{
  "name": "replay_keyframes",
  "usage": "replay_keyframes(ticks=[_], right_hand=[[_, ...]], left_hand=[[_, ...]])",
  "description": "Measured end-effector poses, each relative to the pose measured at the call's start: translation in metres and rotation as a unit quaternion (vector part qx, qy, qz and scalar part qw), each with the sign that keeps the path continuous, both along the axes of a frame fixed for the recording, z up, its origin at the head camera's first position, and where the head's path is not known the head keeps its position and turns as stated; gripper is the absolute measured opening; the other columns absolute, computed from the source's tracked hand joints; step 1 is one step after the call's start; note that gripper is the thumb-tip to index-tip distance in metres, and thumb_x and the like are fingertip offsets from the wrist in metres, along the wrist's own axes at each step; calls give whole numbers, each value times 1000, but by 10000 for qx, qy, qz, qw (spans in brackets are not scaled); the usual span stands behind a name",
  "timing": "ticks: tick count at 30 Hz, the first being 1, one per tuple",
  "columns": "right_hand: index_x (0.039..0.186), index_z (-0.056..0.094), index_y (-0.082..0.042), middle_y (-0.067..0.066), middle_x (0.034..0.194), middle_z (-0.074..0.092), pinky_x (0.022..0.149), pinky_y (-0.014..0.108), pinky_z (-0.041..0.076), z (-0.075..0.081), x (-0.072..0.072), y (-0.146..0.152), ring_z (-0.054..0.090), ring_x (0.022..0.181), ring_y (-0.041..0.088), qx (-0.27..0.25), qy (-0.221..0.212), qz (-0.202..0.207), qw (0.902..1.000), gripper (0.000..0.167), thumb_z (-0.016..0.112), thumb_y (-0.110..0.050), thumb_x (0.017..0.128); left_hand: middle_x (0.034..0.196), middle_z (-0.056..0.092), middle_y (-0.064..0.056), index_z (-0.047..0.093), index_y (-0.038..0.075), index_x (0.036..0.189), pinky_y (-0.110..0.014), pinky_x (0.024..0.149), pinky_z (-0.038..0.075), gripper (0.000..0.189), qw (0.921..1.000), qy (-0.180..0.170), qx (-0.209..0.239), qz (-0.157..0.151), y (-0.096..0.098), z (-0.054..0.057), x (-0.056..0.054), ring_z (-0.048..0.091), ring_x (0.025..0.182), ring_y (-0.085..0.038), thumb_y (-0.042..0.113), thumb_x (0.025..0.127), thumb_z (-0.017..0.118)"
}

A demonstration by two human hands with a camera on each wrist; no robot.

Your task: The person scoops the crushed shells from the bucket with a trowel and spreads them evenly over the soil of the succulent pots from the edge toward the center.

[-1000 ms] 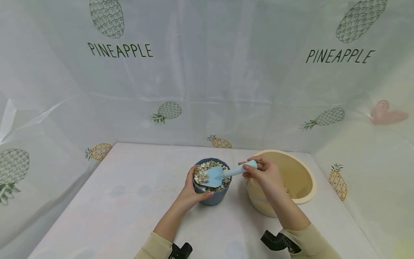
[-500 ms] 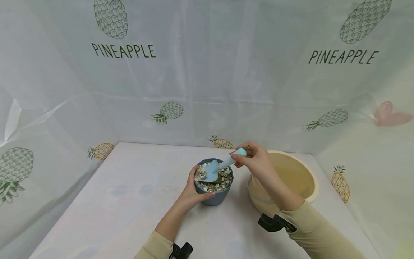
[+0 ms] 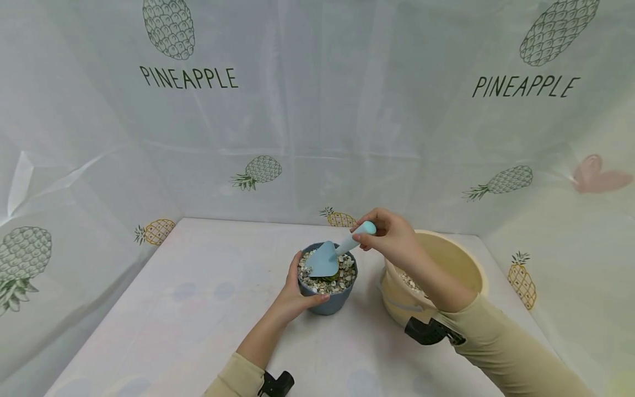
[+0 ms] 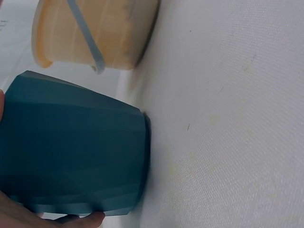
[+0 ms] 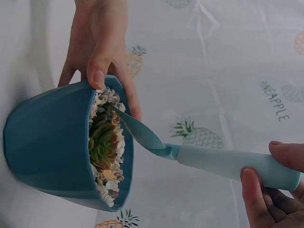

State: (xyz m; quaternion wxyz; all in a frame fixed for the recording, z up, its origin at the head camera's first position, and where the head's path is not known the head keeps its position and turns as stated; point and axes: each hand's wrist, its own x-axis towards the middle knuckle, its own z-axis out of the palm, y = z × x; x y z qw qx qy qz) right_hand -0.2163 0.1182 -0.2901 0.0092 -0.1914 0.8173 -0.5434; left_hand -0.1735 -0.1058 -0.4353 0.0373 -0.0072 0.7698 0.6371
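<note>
A blue-grey faceted flower pot stands on the table, filled with pale gravel around a small green succulent. My left hand grips the pot from its left side, with the thumb at the near rim. Between thumb and fingers, my right hand holds a light blue trowel by the end of its handle. The trowel slants down to the left, its blade tip at the gravel beside the succulent. In the head view the blade covers much of the plant.
To the right of the pot stands a cream bucket with a grey handle and gravel inside, under my right forearm. A white sheet printed with pineapples hangs behind and beside the white table.
The trowel has swung steeper, its handle end moving left and up with my right hand. Pale gravel on the blade has slid off into the pot. My left hand keeps its grip.
</note>
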Motion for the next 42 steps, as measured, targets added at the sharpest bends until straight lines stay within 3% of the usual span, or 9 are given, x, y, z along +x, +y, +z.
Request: replay_keyframes(ticks=[12, 18, 24, 29, 34, 37, 42], right_hand=[[105, 63, -2, 10, 98, 70, 70, 36, 57, 9, 3, 8, 68, 76, 26, 112, 200, 90, 9997, 21, 73, -9, 88], [105, 63, -3, 10, 103, 71, 72, 33, 57, 13, 7, 21, 69, 78, 24, 251, 287, -70, 9992, 22, 74, -12, 88], [108, 61, -1, 12, 111, 69, 73, 29, 57, 19, 14, 46, 69, 84, 23, 197, 393, -225, 9988, 26, 72, -16, 90], [109, 59, 1, 7, 110, 70, 72, 28, 57, 19, 19, 74, 69, 81, 19, 11, 761, -286, 9967, 25, 70, -13, 92], [111, 60, 2, -2, 105, 72, 71, 23, 55, 16, 26, 101, 68, 75, 15, -107, 1117, -772, 9907, 25, 69, -9, 92], [112, 60, 5, -3, 102, 73, 68, 21, 55, 14, 31, 117, 68, 72, 14, -450, 1213, -1032, 9862, 23, 67, -4, 92], [110, 59, 10, 3, 98, 74, 66, 18, 54, 12, 40, 146, 68, 71, 14, -1625, 1272, -985, 9735, 22, 66, 6, 89]], left_hand=[[160, 10, -21, 4, 25, 157, -71, 107, 11, 121, 10000, -29, 19, -76, 2, -3, -3, 8, 143, -47, 21, 71, 89], [159, 11, -22, 4, 29, 157, -71, 106, 14, 121, 9999, -34, -144, -12, 2, -3, -3, 11, 142, -49, 22, 71, 89], [159, 12, -22, 4, 29, 157, -70, 106, 15, 120, 9996, -86, -256, -1, 3, -2, -3, 12, 142, -49, 24, 71, 89], [159, 11, -23, 4, 30, 157, -70, 106, 16, 120, 9996, -147, -250, 24, 2, 0, -2, 12, 142, -50, 25, 72, 89], [159, 12, -22, 5, 28, 157, -69, 107, 15, 121, 9998, -104, -185, -53, 0, -1, -4, 12, 142, -48, 25, 71, 89], [159, 12, -23, 6, 25, 157, -69, 107, 15, 120, 9995, 19, -257, -200, -3, -1, -7, 12, 142, -49, 25, 71, 89], [160, 11, -19, 9, 27, 158, -70, 107, 15, 117, 9990, -10, -238, -384, -12, -2, -16, 10, 143, -47, 23, 72, 88]])
